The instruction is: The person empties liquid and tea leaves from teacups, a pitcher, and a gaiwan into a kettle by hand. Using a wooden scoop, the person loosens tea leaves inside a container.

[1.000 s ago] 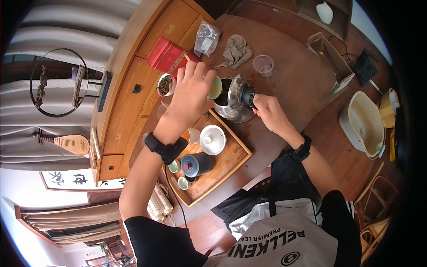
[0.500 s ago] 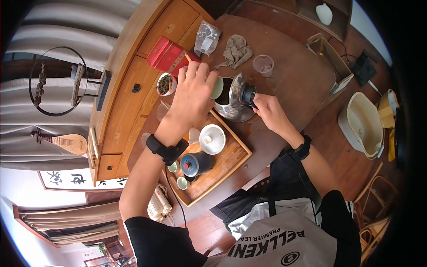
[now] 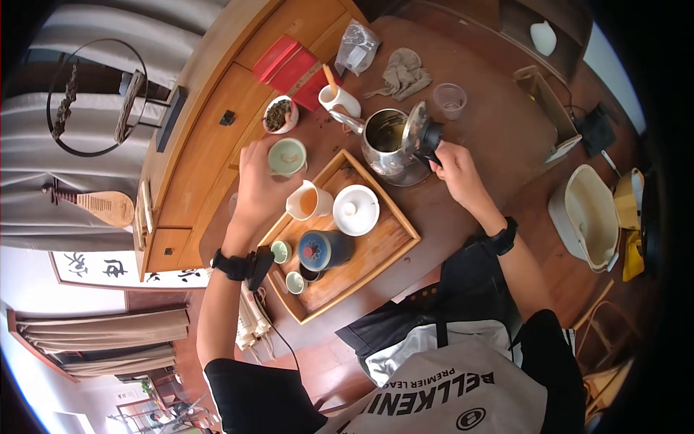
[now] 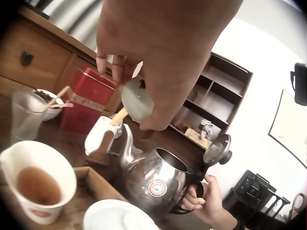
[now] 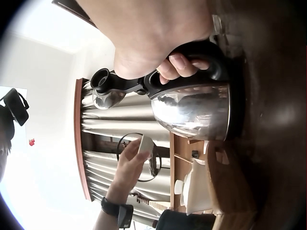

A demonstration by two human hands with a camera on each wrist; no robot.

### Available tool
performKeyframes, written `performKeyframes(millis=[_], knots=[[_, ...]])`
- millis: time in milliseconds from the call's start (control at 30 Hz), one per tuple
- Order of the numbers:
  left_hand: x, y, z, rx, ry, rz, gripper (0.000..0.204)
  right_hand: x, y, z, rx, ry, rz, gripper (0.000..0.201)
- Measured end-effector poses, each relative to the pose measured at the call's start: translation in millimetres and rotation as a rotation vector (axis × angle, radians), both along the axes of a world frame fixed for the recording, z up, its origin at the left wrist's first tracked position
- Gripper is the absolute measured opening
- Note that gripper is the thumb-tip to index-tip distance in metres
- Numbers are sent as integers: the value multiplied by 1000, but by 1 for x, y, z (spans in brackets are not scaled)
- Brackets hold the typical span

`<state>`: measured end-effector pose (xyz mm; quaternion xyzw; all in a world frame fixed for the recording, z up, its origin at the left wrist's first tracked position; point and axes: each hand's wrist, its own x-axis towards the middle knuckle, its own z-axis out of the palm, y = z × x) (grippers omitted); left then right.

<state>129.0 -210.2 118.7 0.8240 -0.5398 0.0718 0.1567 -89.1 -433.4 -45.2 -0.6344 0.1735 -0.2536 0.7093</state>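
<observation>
My left hand [image 3: 262, 184] pinches a small pale green cup [image 3: 288, 157] by its rim, above the corner of a wooden tray [image 3: 394, 242]. In the left wrist view the cup [image 4: 136, 99] is tilted, with a small dark speck at its edge. My right hand [image 3: 457, 172] grips the black handle of a steel kettle [image 3: 396, 163], seen closer in the right wrist view [image 5: 192, 112]. The kettle's lid [image 3: 416, 129] is flipped up and liquid shows inside. Beside my left hand stands a white pitcher [image 3: 309, 200] with amber tea.
A white lidded bowl [image 3: 356, 210], a blue jar [image 3: 325, 250] and two small green cups [image 3: 295, 282] are on the tray. Beyond stand a bowl of dried leaves [image 3: 280, 114], a red tin [image 3: 293, 69], a white utensil cup [image 3: 340, 101], a rag [image 3: 403, 74] and a clear plastic cup [image 3: 450, 101].
My left hand has carried the pale green cup from beside the kettle's mouth leftward and nearer me, towards the pitcher. The white utensil cup and kettle spout have come into sight. My right hand keeps its grip.
</observation>
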Motion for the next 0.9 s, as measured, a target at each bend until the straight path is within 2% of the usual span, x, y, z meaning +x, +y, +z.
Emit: performKeyframes(millis=[67, 100, 133, 200, 267, 333, 367, 400, 467, 667, 900], knots=[[4, 32, -7, -23, 150, 170, 54, 0, 0, 0, 21, 19, -47, 51], [20, 58, -21, 90, -169, 0, 54, 0, 0, 0, 55, 24, -40, 49], [20, 70, -26, 87, -168, 13, 54, 0, 1, 3, 52, 25, -27, 49], [18, 96, -34, -24, 173, 265, 45, 0, 3, 4, 123, 3, -35, 46], [20, 118, -46, -20, 176, 292, 47, 1, -2, -10, 117, -4, 0, 42], [25, 140, -65, -25, 372, 367, 49, 3, -1, -6, 130, -32, 8, 38], [26, 149, -74, 19, 312, 377, 52, 1, 3, 3, 124, -31, 4, 37], [23, 154, -78, 9, 311, 384, 52, 2, 4, 4, 117, -32, 13, 37], [18, 160, -89, 149, 258, 352, 55, 3, 3, 3, 140, 7, -26, 37], [8, 160, -117, 188, 291, 365, 59, 3, 2, 1, 116, 18, -27, 41], [3, 153, -119, 226, 228, 287, 58, 4, 0, -2, 73, 16, -14, 42]])
